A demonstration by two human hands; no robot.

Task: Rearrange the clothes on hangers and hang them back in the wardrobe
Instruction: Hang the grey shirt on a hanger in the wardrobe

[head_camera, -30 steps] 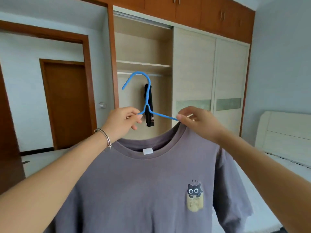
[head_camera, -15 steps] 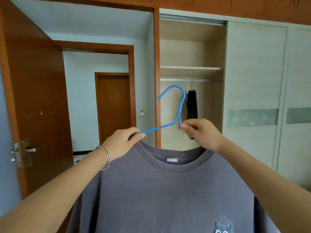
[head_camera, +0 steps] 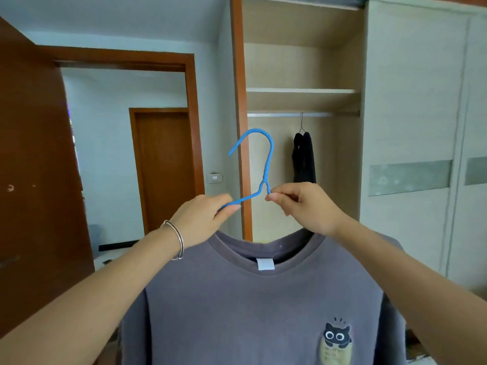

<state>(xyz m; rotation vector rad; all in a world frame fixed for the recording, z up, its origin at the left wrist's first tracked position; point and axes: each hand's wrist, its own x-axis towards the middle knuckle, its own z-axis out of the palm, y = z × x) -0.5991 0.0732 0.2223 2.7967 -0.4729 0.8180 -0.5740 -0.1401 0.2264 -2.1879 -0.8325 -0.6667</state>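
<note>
Left hand (head_camera: 203, 219) pinches shoulder wire of blue hanger (head_camera: 266, 159). Right hand (head_camera: 303, 206) pinches wire at hook base. Grey T-shirt (head_camera: 250, 299) hangs below both grips, facing open wardrobe. Hook upright above grips, mouth leftward. Rail (head_camera: 276, 115) lies higher, ahead-right. I judge right hand nearer, so it leads lift.

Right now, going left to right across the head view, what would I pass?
Open brown door → far hallway door → light switch → blue hanger → black garment → pale sliding wardrobe door.
</note>
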